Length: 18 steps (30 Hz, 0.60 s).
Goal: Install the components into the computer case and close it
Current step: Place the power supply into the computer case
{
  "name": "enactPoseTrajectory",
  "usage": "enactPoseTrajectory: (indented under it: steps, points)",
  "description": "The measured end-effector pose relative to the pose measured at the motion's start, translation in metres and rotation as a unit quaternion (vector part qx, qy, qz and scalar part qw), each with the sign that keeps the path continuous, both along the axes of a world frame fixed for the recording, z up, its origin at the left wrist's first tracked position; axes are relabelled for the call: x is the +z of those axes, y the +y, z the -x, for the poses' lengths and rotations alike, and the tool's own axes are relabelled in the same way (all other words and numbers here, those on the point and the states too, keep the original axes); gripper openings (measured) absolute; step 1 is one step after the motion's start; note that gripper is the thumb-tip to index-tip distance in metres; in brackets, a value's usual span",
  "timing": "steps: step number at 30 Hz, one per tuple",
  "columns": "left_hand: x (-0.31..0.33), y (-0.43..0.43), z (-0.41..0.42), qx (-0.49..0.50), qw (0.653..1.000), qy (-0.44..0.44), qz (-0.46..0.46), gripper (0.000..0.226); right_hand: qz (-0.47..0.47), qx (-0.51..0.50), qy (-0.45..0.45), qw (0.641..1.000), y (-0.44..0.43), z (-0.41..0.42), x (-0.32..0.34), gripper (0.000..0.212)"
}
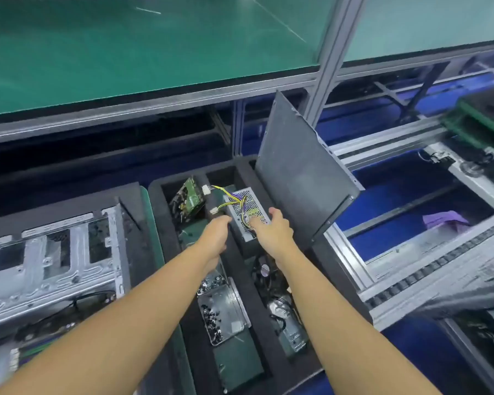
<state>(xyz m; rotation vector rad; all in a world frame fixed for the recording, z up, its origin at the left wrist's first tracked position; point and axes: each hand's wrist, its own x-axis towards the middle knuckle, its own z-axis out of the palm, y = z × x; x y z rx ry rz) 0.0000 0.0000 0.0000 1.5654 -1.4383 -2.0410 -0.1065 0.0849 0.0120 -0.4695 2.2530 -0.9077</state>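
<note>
Left hand (216,232) and right hand (274,228) lay spread against the power supply (247,208) at the tray's (160,212) far end, seemingly not gripping. Lifted carelessly, its loose wires (234,198) could snag the neighbouring circuit board (188,195).

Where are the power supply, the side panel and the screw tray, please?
power supply (254,205): head view, perforated top face.
side panel (300,172): head view, middle of its grey face.
screw tray (233,306): head view, bare floor beside the screws.
</note>
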Motion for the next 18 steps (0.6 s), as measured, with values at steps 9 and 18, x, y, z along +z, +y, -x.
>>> enactPoseTrajectory:
  steps: [9, 18]
  points:
    - [-0.014, -0.01, 0.011, 0.038, 0.996, 0.034, -0.073, 0.042, -0.145, 0.139, 0.135, 0.97, -0.037, 0.014, -0.033, 0.117]
    - [-0.018, -0.027, -0.002, 0.092, 0.993, 0.0, -0.079, 0.034, -0.188, 0.153, 0.218, 0.945, -0.054, 0.006, -0.057, 0.125]
